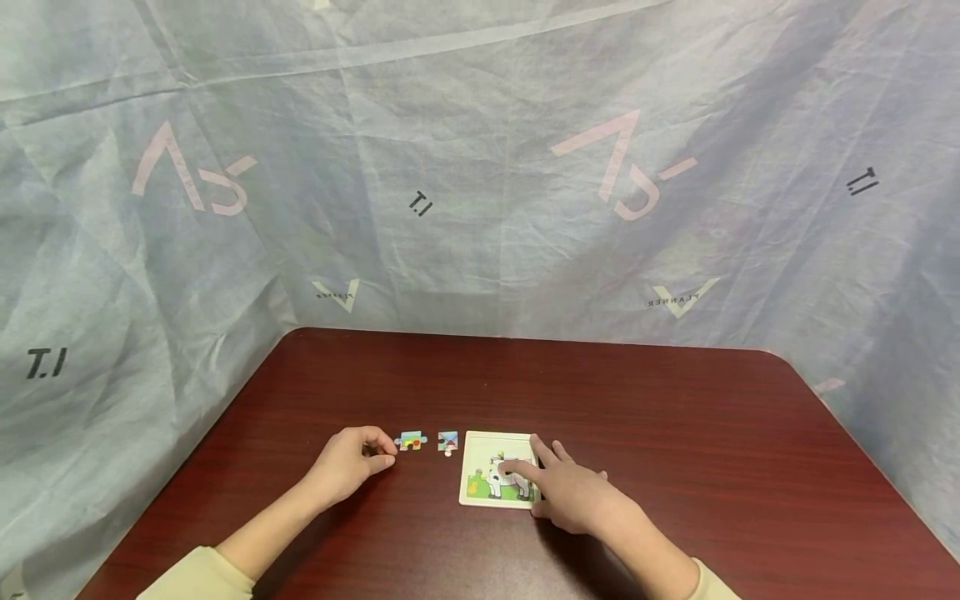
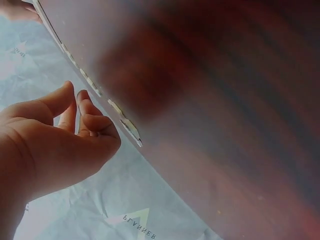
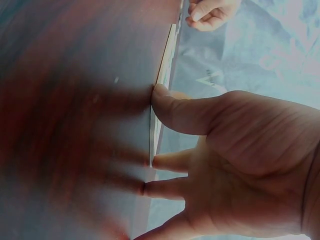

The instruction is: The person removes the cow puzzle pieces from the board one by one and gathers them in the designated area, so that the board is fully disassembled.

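A small cow jigsaw puzzle in a cream tray [image 1: 463, 471] lies flat on the table. Its lower part shows a white cow on green grass; a pale bare strip runs along the top. My right hand [image 1: 577, 496] spreads over the tray's right side, index finger on the picture, thumb at the near right corner, another finger at the far right corner. Left of the tray lie two loose puzzle pieces: a blue one [image 1: 448, 439] and a wider blue-green one [image 1: 411, 437]. My left hand [image 1: 348, 465], fingers loosely bent, has its fingertips right at the wider piece's left end.
The dark red wooden table [image 1: 712, 433] has rounded far corners. Grey printed cloth [image 1: 480, 167] hangs behind it and along both sides.
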